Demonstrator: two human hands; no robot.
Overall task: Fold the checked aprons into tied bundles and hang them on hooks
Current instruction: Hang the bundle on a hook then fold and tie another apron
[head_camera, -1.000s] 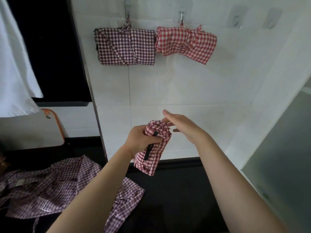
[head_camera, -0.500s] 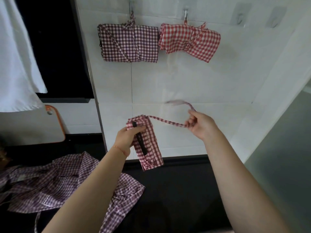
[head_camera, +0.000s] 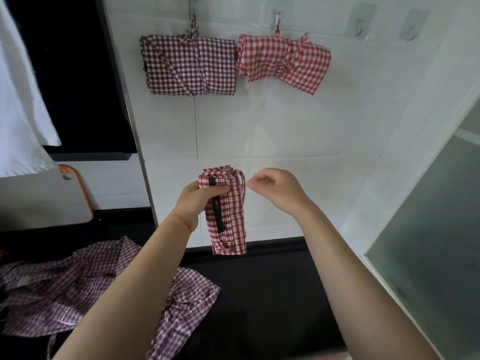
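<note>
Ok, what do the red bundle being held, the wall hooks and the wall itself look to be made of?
Red checked bundle, gripped by the left hand: thin woven cloth, likely cotton, matte; it creases softly.
Empty hooks: shiny, probably metal or clear plastic on stick-on pads; hard to tell.
Wall: glazed white tile, judging by the grout lines and soft glare.

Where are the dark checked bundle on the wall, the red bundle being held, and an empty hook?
dark checked bundle (head_camera: 189, 66), head view, cloth middle
held red bundle (head_camera: 231, 216), head view, lower cloth
empty hook (head_camera: 359, 24), head view, hook body

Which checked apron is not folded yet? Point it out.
The purple checked apron spread loose on the black counter; the two hanging ones and the one in hand are folded bundles.
</note>
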